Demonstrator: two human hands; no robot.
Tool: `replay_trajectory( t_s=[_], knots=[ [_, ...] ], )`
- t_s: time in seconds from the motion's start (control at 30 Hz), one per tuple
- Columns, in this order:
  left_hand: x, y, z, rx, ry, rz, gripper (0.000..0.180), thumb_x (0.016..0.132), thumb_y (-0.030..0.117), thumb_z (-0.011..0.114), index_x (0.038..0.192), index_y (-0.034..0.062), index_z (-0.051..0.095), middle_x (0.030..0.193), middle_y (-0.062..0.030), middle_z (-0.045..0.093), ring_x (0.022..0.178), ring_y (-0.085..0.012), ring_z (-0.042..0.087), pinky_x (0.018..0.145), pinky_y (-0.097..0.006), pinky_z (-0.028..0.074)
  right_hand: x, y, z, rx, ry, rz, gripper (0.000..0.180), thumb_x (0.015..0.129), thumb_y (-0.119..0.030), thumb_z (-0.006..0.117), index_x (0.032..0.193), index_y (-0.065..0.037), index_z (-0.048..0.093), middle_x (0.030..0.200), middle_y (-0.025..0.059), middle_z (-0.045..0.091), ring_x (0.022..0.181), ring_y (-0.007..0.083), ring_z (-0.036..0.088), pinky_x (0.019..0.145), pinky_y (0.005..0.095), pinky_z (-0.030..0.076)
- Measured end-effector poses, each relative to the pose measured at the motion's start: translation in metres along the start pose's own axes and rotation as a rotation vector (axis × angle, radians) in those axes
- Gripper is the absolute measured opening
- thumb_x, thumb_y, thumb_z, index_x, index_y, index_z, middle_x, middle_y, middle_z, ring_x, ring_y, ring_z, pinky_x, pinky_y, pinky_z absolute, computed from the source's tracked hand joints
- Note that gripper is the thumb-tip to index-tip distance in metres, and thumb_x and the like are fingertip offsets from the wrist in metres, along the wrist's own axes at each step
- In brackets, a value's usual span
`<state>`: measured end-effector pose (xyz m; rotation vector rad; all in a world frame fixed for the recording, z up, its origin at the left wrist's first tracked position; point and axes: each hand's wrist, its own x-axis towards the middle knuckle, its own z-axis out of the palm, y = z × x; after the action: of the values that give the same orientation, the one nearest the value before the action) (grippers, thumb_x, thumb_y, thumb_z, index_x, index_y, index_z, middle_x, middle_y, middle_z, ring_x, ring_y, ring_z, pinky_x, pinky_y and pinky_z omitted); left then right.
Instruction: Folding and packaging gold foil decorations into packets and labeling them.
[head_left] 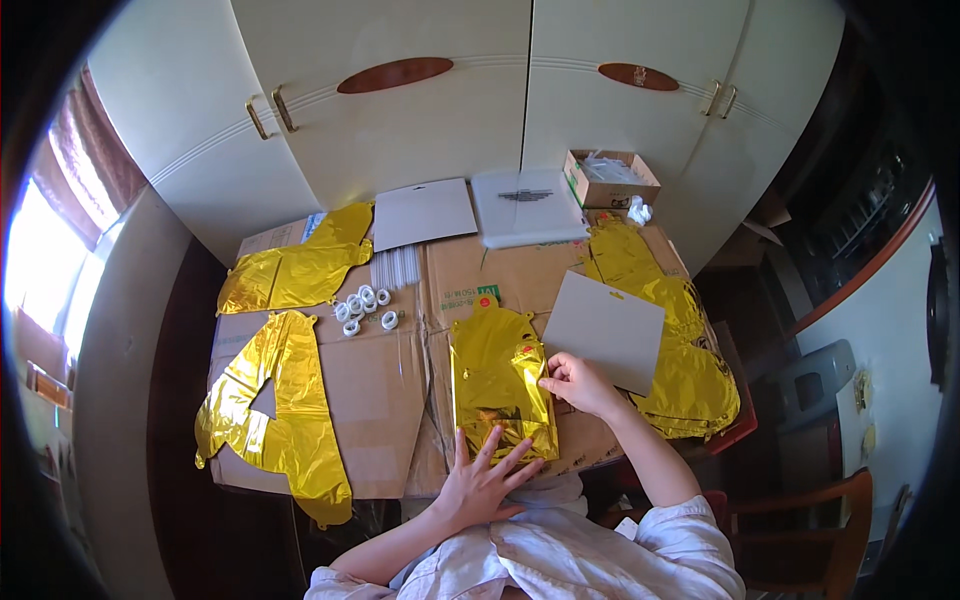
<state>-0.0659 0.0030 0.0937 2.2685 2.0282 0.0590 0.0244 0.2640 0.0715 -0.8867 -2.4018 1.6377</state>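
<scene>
Spreading wide, the left hand [480, 492] presses the shiny gold foil piece [485, 360] at six o'clock, the right hand [582, 386] pinches its three o'clock edge, and folding seems partly done, unfinished.

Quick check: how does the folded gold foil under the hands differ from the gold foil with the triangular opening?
Shape: the folded gold foil is a compact, roughly rectangular bundle; the foil with the opening is spread out wider.
Contact: the left hand lies spread on the folded one while the right hand pinches its right edge; neither touches the opened-out one.
Shared: both are shiny and gold.
</scene>
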Motion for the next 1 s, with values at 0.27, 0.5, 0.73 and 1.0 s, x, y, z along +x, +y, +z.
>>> replay_trajectory(
  t_s=[0.27, 0.5, 0.73, 1.0],
  knots=[
    [0.0, 0.0, -0.002, -0.015, -0.004, 0.004, 0.087, 0.076, 0.069, 0.061, 0.15, 0.0373, 0.03, 0.157, -0.0009, 0.027, 0.144, -0.0409, 0.02, 0.099, -0.082, 0.016, 0.011, -0.017, 0.002, 0.29, -0.074, -0.014, 0.029, 0.088, -0.005, 0.066, 0.114, 0.004, 0.056, 0.094, 0.0071, 0.069, 0.085, 0.0111, 0.063, 0.077, 0.027, 0.051],
    [0.0, -0.001, -0.001, -0.014, -0.002, 0.004, 0.087, 0.075, 0.069, 0.061, 0.15, 0.0368, 0.029, 0.156, -0.0006, 0.028, 0.143, -0.0409, 0.021, 0.1, -0.081, 0.015, 0.018, -0.023, 0.007, 0.345, -0.165, 0.015, 0.025, 0.089, 0.002, 0.061, 0.114, 0.003, 0.058, 0.104, 0.0053, 0.067, 0.095, 0.0113, 0.062, 0.087, 0.0289, 0.05],
    [0.0, 0.0, -0.003, -0.012, -0.004, 0.003, 0.087, 0.076, 0.069, 0.06, 0.151, 0.0361, 0.029, 0.156, -0.0014, 0.029, 0.143, -0.0403, 0.022, 0.101, -0.081, 0.014, 0.024, -0.014, 0.012, 0.357, -0.138, -0.038, 0.028, 0.09, 0.002, 0.06, 0.117, 0.003, 0.057, 0.108, 0.0056, 0.065, 0.098, 0.0117, 0.061, 0.089, 0.0284, 0.05],
    [-0.011, -0.001, -0.001, -0.053, 0.097, -0.016, 0.086, 0.08, 0.065, 0.061, 0.15, 0.0235, 0.033, 0.156, -0.0071, 0.029, 0.144, -0.0385, 0.024, 0.106, -0.074, 0.018, 0.012, -0.029, 0.006, 0.34, -0.126, 0.007, 0.034, 0.089, -0.003, 0.064, 0.12, 0.004, 0.054, 0.11, 0.0073, 0.065, 0.1, 0.0127, 0.061, 0.09, 0.0292, 0.05]
  ],
)
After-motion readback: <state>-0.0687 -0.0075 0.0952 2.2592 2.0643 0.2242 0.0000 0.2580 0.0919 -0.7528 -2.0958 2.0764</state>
